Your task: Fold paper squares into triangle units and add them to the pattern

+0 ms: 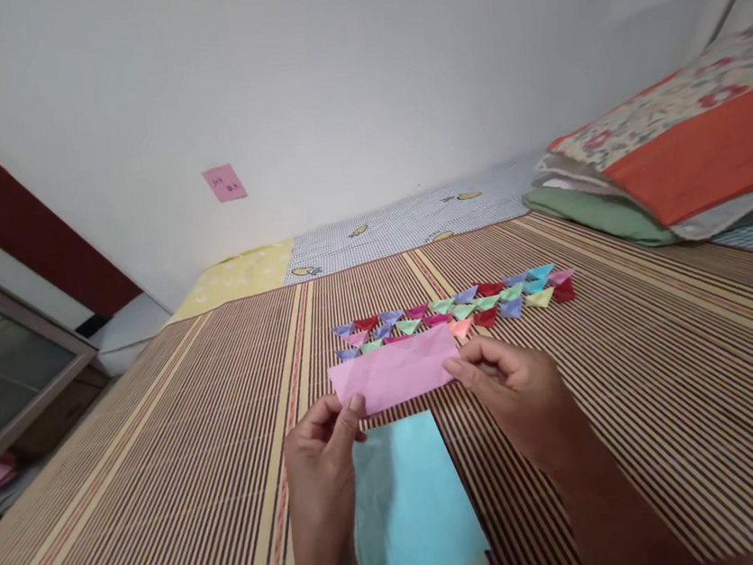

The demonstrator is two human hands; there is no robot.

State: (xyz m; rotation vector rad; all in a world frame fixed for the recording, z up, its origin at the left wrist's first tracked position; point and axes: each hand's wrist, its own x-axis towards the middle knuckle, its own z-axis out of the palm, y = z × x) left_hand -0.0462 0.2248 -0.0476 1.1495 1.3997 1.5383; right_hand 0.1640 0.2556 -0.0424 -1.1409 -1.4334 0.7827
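Observation:
A strip of pink paper (397, 373) is held up in the air between my two hands. My left hand (321, 456) pinches its lower left corner, thumb on top. At the right end, my right hand (515, 394) grips the edge between thumb and fingers. Below the strip lies a stack of coloured paper (414, 496) with a light blue sheet on top and a greenish edge showing at the bottom. Beyond it, several small folded paper triangles (486, 303) in many colours sit in rows on the striped mat; the pink strip hides part of the nearest row.
The striped mat (186, 467) covers the bed. Folded bedding (701, 146) is piled at the right. A checked sheet (390, 225) runs along the wall, where a pink note (225, 183) is stuck. A glass-fronted cabinet (9, 342) stands at the left.

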